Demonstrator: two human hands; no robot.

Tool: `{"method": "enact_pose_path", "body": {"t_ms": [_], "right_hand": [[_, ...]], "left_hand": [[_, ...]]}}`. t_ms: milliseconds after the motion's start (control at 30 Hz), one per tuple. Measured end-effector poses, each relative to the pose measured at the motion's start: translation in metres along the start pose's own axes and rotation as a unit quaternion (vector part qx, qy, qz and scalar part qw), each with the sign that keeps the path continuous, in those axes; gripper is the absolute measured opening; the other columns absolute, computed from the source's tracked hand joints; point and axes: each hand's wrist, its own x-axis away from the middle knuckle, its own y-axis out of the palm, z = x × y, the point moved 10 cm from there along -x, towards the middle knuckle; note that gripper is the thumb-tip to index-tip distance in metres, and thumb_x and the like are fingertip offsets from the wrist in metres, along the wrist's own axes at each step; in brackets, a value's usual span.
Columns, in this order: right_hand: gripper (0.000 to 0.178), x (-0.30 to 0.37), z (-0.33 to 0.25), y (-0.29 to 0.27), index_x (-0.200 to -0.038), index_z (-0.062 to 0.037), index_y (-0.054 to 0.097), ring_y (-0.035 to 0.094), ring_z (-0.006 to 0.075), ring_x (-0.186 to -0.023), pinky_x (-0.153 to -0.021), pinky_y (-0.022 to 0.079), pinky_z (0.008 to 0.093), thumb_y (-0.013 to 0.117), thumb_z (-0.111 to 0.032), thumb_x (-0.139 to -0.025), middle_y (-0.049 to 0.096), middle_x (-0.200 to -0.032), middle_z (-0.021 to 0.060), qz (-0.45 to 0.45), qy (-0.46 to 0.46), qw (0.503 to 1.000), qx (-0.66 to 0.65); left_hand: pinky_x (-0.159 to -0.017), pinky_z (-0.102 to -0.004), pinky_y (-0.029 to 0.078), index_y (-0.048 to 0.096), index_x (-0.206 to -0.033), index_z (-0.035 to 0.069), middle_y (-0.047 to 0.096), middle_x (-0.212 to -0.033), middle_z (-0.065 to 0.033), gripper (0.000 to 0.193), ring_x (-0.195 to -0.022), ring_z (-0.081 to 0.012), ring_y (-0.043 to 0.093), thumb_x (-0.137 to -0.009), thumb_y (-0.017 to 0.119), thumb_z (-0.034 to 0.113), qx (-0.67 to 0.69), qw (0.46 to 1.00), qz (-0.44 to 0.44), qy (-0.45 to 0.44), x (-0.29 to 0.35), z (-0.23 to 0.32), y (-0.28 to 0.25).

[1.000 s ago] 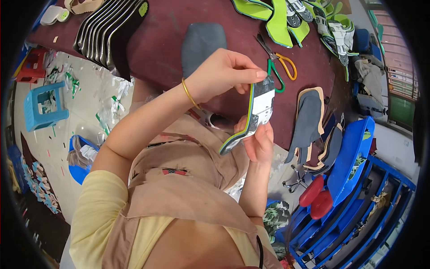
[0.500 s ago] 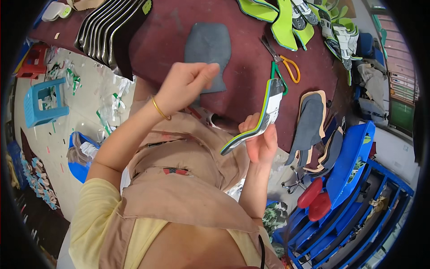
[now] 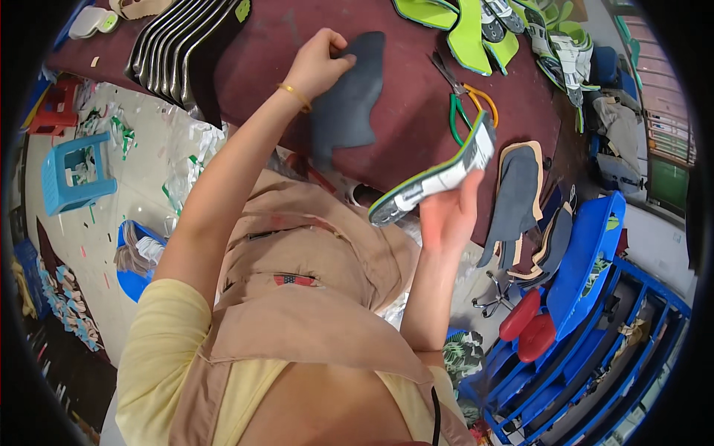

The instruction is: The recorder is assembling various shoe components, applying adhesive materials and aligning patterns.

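Fingers of the right hand (image 3: 449, 215) grip a lime-edged strip (image 3: 446, 177) at the table's near right; the left hand's (image 3: 316, 65) curled fingers, farther left, perhaps pinch a dark grey sheet (image 3: 357, 100). Scissors (image 3: 459, 88) lie beyond the strip.

From head height, one fisheye looks down over the apron (image 3: 297, 327) and table (image 3: 260, 74).

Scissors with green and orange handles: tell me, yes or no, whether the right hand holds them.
No, the scissors lie on the maroon table, while the right hand holds a green-edged curved piece.
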Motion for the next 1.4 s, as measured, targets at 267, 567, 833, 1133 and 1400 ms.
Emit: {"method": "enact_pose_path", "body": {"t_ms": [267,567,833,1133,1400], "right_hand": [[0.046,0.051,0.006,0.037,-0.126,0.0038,0.044,0.055,0.0172,-0.105,-0.094,0.040,0.0315,0.061,-0.019,-0.090,0.056,-0.120,0.0106,-0.156,-0.099,0.928,0.324],[0.044,0.044,0.014,0.055,-0.117,0.0039,0.049,0.057,0.0133,-0.098,-0.088,0.043,0.0282,0.067,-0.022,-0.086,0.062,-0.107,0.0094,-0.162,-0.101,0.911,0.365],[0.043,0.043,0.012,0.055,-0.116,0.0041,0.050,0.057,0.0135,-0.097,-0.088,0.044,0.0284,0.067,-0.022,-0.086,0.062,-0.107,0.0099,-0.151,-0.104,0.909,0.374],[0.042,0.037,0.016,0.053,-0.116,0.0026,0.052,0.057,0.0130,-0.095,-0.087,0.044,0.0284,0.068,-0.023,-0.086,0.063,-0.105,0.0087,-0.160,-0.097,0.909,0.374],[0.045,0.027,-0.002,0.029,-0.115,-0.0051,0.039,0.048,0.0170,-0.103,-0.090,0.041,0.0296,0.068,-0.017,-0.084,0.044,-0.111,0.0065,-0.138,-0.126,0.940,0.284]], "left_hand": [[-0.089,-0.0329,0.049,0.050,-0.123,0.000,0.059,-0.116,-0.0093,0.035,-0.103,-0.0176,0.059,-0.093,0.052,0.018,0.583,0.742,-0.238,-0.230,0.117,0.071,0.053],[-0.099,-0.0352,0.042,0.044,-0.131,0.005,0.054,-0.127,-0.0072,0.055,-0.117,-0.0185,0.051,-0.099,0.027,0.046,0.655,0.657,-0.340,-0.153,0.136,0.113,0.063],[-0.099,-0.0360,0.041,0.041,-0.133,0.004,0.051,-0.129,-0.0081,0.057,-0.119,-0.0193,0.050,-0.099,0.025,0.046,0.649,0.665,-0.338,-0.149,0.137,0.115,0.064],[-0.099,-0.0357,0.042,0.043,-0.131,0.002,0.053,-0.126,-0.0088,0.055,-0.117,-0.0192,0.051,-0.096,0.040,0.044,0.655,0.656,-0.344,-0.151,0.139,0.112,0.062],[-0.090,-0.0340,0.049,0.049,-0.124,-0.002,0.059,-0.116,-0.0103,0.041,-0.105,-0.0184,0.059,-0.090,0.058,0.021,0.540,0.745,-0.324,-0.222,0.126,0.092,0.051]]}}
